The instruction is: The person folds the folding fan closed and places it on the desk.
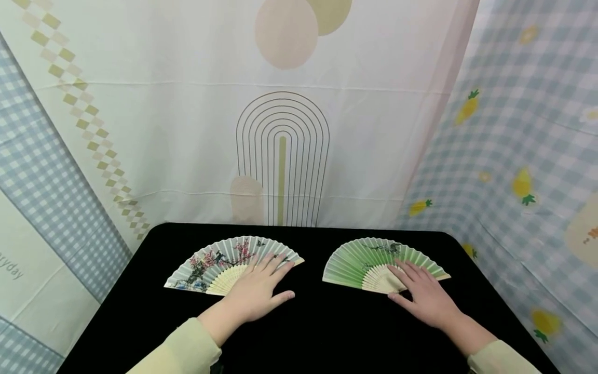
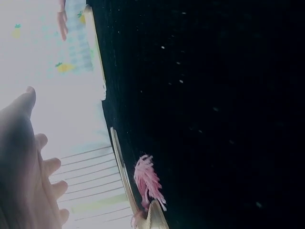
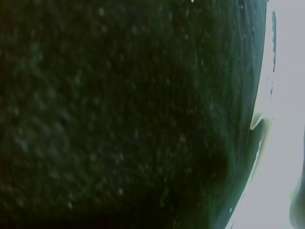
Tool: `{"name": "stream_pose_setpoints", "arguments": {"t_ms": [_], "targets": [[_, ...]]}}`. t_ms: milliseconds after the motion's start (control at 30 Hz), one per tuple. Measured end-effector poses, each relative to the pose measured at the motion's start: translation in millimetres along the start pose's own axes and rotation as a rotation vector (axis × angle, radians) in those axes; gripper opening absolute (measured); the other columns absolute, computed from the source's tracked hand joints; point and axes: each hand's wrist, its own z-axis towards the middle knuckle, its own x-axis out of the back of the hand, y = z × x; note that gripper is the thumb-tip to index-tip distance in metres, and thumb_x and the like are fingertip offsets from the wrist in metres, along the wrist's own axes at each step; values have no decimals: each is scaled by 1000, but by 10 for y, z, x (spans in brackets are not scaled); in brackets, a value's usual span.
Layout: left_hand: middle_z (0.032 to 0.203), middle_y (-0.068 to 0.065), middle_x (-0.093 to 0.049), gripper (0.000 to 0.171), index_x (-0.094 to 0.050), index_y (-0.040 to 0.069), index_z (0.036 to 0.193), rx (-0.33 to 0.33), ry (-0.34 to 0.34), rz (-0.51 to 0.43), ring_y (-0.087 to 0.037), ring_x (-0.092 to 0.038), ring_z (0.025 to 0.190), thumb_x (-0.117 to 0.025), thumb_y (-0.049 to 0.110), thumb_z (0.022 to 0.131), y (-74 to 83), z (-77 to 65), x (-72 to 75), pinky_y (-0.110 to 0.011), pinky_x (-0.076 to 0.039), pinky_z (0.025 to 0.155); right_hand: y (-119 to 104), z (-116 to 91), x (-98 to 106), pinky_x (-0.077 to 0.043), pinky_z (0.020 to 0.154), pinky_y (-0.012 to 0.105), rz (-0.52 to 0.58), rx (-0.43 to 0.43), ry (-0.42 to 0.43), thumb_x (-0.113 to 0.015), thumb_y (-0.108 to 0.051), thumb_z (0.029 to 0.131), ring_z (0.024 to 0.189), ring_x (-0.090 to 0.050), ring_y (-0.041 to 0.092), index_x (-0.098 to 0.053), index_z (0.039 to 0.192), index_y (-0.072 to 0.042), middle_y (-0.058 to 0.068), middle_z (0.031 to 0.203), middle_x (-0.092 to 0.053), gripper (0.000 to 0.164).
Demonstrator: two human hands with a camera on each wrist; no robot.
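Two open folding fans lie spread on the black tabletop. The left one is a white floral fan point(image 1: 201, 266) with pink blossoms and pale ribs; the right one is a green fan point(image 1: 345, 266), also pale-ribbed. Over the right part of the floral fan is my left hand point(image 1: 257, 293), fingers spread and thumb out. The left wrist view shows this hand apart from the tabletop, near a pink tassel point(image 2: 148, 179). My right hand point(image 1: 425, 296) extends over the right part of the green fan, fingers straight; whether it touches is unclear. Neither hand grips anything.
The black table point(image 1: 317, 332) has rounded far corners. Behind it hangs a white curtain point(image 1: 374, 156) printed with arches and circles. A blue checked cloth with pineapples point(image 1: 514, 130) hangs on the right, and another checked cloth point(image 1: 46, 145) on the left.
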Motion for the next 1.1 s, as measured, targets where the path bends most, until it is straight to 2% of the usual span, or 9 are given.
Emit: {"name": "stream_pose_setpoints", "arguments": {"t_ms": [267,600,700,900,1100], "targets": [[165,-3,-17,75,-22,26,160,4,-43,-24,-31,-12,151,-31,68,99,25,125,-6,-58,-7,120,108,24,36,-22,111,65,-4,-17,-16,-50,-58,98,141,-30,43,-36,155,-19,16,159,-29,71],[165,-4,-16,75,-19,26,160,-14,-84,-116,-28,-7,152,-30,68,99,24,285,-87,-55,-8,121,235,90,28,-21,110,66,14,-57,-49,-47,-61,98,141,-28,44,-34,156,-17,18,160,-27,74],[165,-4,-16,75,-18,26,160,-9,-92,-115,-29,-7,152,-29,68,99,22,317,-106,-55,-8,121,278,106,42,-21,110,67,34,-68,-50,-47,-60,99,142,-28,45,-35,155,-16,18,159,-27,73],[163,-8,-23,74,-23,24,160,3,-67,-85,-35,-15,150,-33,66,100,56,367,-148,-58,-11,120,357,110,34,-21,107,70,23,-83,-42,-47,-60,99,140,-29,48,-36,155,-17,19,157,-31,72],[164,-6,-20,75,-22,24,160,14,-91,-78,-32,-13,151,-31,67,99,101,438,-204,-59,-12,119,470,109,25,-19,107,72,50,-113,-69,-47,-59,100,140,-29,48,-35,155,-12,22,157,-30,73]]}}
